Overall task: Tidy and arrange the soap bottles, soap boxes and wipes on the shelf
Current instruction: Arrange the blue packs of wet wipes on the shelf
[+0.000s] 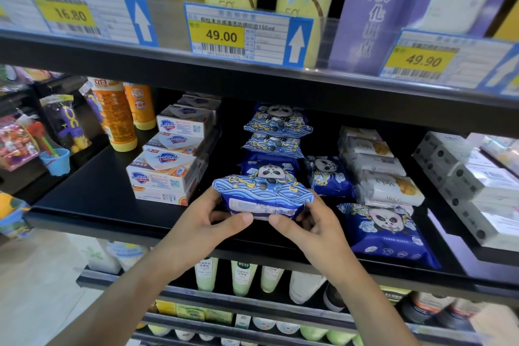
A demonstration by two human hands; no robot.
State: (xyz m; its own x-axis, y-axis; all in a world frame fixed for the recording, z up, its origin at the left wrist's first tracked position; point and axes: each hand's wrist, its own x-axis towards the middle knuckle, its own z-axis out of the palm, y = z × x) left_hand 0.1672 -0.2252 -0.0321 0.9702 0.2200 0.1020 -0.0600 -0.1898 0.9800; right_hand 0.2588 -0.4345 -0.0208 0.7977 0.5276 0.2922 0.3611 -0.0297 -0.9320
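Observation:
A blue panda-print wipes pack [262, 195] stands on its edge at the front of the black shelf [98, 199], held from both sides by my left hand [209, 222] and my right hand [311, 223]. Behind it runs a row of matching wipes packs [276, 121]. Two more lie to the right, one flat wipes pack [386, 230] near the front edge and another wipes pack [328, 175] behind it. White and orange soap boxes [165, 174] are stacked to the left. Orange soap bottles [116, 118] stand at the back left.
White wipes packs [379, 168] are piled right of the blue ones, with grey boxes [463, 185] further right. Toys [56, 135] hang at the far left. An upper shelf carries price tags [224, 35]; lower shelves hold green tubes [241, 278].

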